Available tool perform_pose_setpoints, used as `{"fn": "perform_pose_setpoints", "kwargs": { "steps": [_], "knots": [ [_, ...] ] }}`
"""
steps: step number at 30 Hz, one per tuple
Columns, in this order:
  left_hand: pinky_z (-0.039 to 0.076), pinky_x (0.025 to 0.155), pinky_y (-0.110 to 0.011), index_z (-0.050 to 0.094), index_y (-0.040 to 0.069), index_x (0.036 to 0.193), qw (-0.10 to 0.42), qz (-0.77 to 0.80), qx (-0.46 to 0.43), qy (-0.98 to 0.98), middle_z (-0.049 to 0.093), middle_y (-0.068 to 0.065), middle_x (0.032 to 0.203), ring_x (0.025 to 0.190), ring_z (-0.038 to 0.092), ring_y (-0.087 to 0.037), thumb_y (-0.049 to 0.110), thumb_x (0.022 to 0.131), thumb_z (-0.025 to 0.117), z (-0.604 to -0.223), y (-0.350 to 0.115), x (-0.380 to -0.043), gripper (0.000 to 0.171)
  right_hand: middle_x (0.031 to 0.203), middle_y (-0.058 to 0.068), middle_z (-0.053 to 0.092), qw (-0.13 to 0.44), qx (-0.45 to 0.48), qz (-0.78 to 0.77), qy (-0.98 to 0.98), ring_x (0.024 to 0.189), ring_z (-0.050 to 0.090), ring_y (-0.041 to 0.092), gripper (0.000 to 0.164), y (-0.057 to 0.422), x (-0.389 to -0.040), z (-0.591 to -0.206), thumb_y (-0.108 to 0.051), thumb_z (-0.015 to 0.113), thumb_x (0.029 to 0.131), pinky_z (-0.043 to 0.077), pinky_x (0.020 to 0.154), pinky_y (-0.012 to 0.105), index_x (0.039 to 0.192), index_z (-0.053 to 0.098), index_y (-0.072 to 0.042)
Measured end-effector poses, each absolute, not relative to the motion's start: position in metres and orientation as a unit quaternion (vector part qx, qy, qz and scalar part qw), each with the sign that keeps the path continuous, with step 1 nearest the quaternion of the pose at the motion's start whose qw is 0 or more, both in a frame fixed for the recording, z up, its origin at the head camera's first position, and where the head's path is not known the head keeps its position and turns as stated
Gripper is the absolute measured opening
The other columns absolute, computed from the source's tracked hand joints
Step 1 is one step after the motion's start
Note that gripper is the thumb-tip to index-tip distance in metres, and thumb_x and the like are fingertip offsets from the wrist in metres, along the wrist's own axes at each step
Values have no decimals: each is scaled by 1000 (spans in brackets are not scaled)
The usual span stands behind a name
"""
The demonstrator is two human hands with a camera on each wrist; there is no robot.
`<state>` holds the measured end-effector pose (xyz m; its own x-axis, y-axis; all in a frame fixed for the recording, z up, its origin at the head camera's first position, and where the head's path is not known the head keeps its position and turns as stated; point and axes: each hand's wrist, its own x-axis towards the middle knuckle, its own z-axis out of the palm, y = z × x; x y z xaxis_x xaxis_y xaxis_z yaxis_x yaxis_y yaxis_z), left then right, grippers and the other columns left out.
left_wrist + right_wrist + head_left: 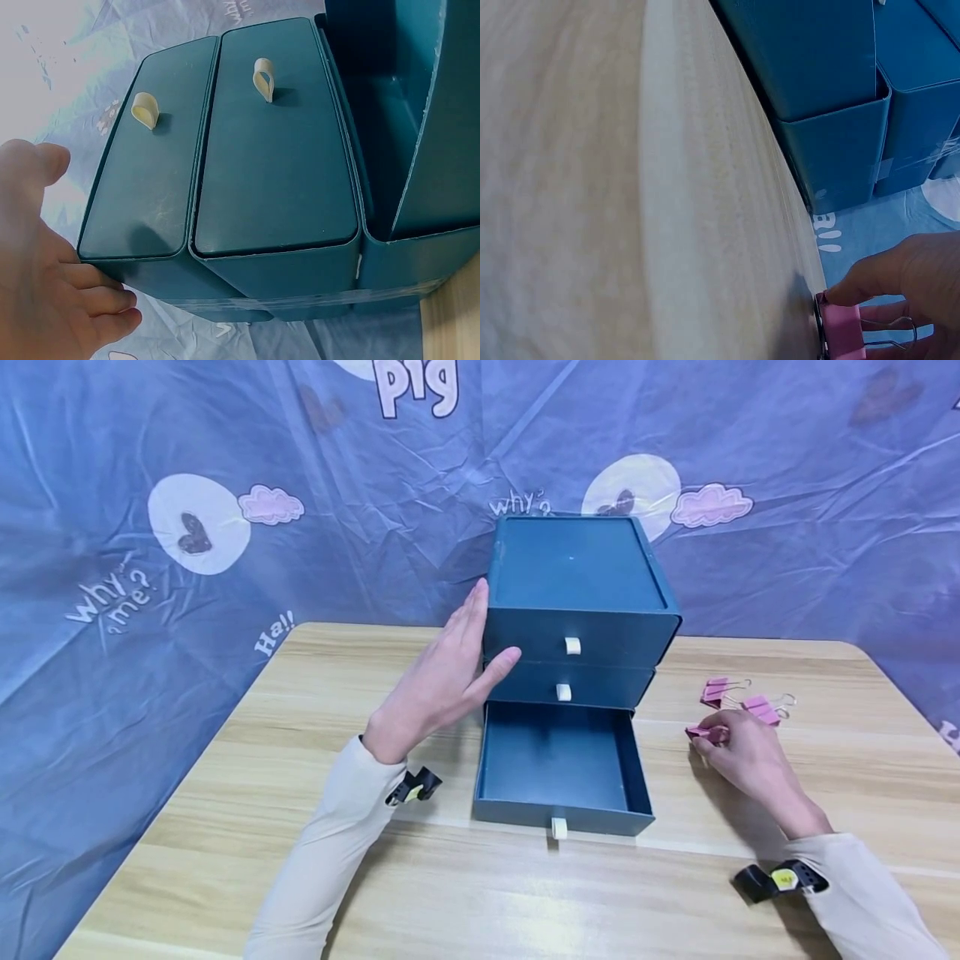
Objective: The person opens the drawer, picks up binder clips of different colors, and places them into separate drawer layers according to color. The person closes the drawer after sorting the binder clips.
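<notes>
A dark teal three-drawer box (pixel 585 564) stands on the table, its bottom drawer (pixel 551 760) pulled out with a bare floor showing. Along the box's left side lies my left hand (pixel 450 664), fingers straight against the wall and thumb toward the front; the left wrist view also shows the hand (pixel 52 277) beside the top drawer. To the right of the drawer, my right hand (pixel 750 760) pinches a pink binder clip (pixel 708 734) near the tabletop. In the right wrist view, that clip (pixel 842 330) has its wire handles under the fingers.
Two more pink binder clips lie just beyond my right hand, one farther back (pixel 716 691) and one to the right (pixel 763 708). White loop pulls (pixel 573 646) stick out from the drawer fronts. A blue printed cloth (pixel 375 527) hangs behind the wooden table (pixel 300 727).
</notes>
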<state>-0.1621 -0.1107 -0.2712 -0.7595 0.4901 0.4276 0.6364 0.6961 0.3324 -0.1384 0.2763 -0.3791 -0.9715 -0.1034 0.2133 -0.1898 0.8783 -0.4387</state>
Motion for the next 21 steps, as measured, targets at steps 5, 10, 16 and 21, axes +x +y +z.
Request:
{"fn": "perform_pose_setpoints", "kwargs": {
  "steps": [5, 10, 16, 21],
  "knots": [
    [9, 118, -30, 1, -2, 153, 154, -237, -309, -908, 6, -15, 161, 147, 5, -17, 50, 102, 37, -271, -111, -162, 81, 83, 22, 67, 113, 67, 249, -960, 61, 53, 19, 22, 276, -137, -379, -2, 67, 80, 40, 48, 26, 99, 65, 9],
    [11, 118, -31, 0, -1, 153, 149, -240, -305, -910, 7, -15, 161, 147, 9, -19, 51, 101, 36, -271, -110, -162, 82, 82, 24, 67, 129, 67, 268, -952, 56, 51, 15, 25, 276, -136, -379, -2, 65, 83, 39, 44, 24, 104, 63, 11],
    [12, 118, -31, 0, -1, 153, 144, -244, -302, -910, 6, -14, 161, 147, 12, -20, 51, 102, 36, -270, -110, -162, 82, 82, 24, 68, 144, 66, 262, -952, 65, 60, 24, 22, 275, -138, -377, -4, 65, 84, 42, 51, 22, 101, 66, 9],
    [13, 117, -30, 0, -1, 153, 143, -245, -302, -910, 6, -14, 161, 146, 12, -20, 50, 102, 37, -270, -109, -163, 82, 88, 28, 68, 149, 71, 263, -950, 78, 66, 39, 19, 273, -137, -376, -3, 66, 84, 44, 57, 21, 98, 68, 9]
  ]
}}
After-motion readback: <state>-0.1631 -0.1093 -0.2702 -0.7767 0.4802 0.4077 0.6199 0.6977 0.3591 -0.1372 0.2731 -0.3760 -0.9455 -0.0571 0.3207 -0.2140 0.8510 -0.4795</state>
